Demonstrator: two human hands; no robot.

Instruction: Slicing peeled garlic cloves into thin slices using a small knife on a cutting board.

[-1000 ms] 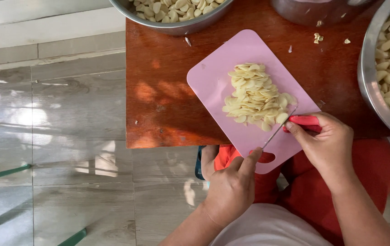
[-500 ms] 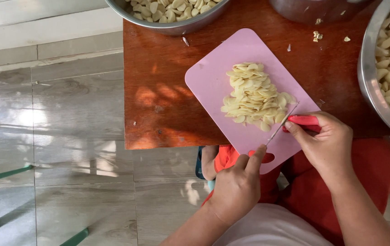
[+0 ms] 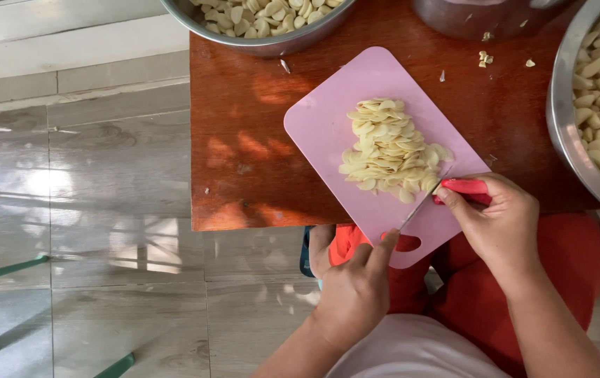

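A pink cutting board [image 3: 342,119] is seen on a wooden table [image 3: 244,154]. At the board's middle, sliced garlic [image 3: 389,150] is heaped. A red-handled knife [image 3: 447,192] is clenched in the right hand [image 3: 503,227] beside the heap. The left hand [image 3: 356,290], fingers loosely curled and empty, touches the board's overhanging near edge, which could be tipped by pressure.

- No packages, labels, signs or screens in view.
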